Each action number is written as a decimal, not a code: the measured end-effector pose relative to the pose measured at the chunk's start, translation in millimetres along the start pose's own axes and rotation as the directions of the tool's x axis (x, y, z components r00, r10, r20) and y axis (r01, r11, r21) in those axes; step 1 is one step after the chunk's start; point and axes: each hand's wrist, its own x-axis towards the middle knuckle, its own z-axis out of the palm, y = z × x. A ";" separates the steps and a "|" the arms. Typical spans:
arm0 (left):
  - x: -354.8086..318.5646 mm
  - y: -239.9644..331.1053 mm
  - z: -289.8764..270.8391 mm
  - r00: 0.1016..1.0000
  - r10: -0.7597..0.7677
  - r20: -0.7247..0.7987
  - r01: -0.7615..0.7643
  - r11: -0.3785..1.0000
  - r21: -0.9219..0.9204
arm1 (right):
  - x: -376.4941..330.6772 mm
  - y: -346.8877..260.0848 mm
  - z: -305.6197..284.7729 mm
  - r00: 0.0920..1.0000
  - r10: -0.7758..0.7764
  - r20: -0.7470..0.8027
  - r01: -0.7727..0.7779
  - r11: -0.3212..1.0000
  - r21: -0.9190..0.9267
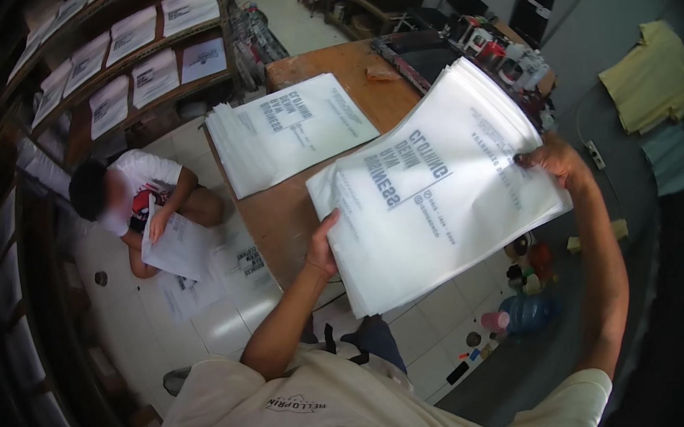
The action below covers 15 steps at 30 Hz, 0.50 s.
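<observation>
A thick stack of printed, translucent white plastic sheets or bags [453, 201] is held up at a tilt in front of me. My left hand [323, 247] grips its lower left edge, the thumb lying on the front face. At the upper right edge, my right hand [557, 162] is closed on the stack with fingers pressed against the printed face. The far edges fan slightly, showing many layers. Beyond it to the left, a second stack of similar printed sheets [292, 132] lies flat on the wooden table [325, 64].
To the left, a person [146, 191] sits on the tiled floor handling a printed sheet [178, 247]. A shelf rack [148, 48] bears more sheets. Bottles [511, 64] crowd the back right, and a blue water jug [527, 310] is by the right wall.
</observation>
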 end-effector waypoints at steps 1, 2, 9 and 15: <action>9.5 6.1 -3.6 0.998 -0.001 -0.068 0.005 0.998 0.061 | 25.4 8.7 9.8 1.000 -0.008 0.027 0.008 1.000 0.005; 16.7 9.2 -6.6 0.991 -0.004 -0.135 0.019 0.993 0.112 | 47.8 18.6 17.9 0.999 -0.013 0.053 0.012 1.000 0.003; 48.1 14.9 4.3 0.831 0.054 -0.553 0.162 0.929 0.334 | 213.2 132.9 109.0 0.849 0.028 0.528 -0.100 0.989 0.108; 87.5 -14.7 15.3 0.542 0.505 -0.672 0.136 0.736 0.663 | 270.8 174.2 196.5 0.812 -0.144 0.566 0.061 0.985 0.162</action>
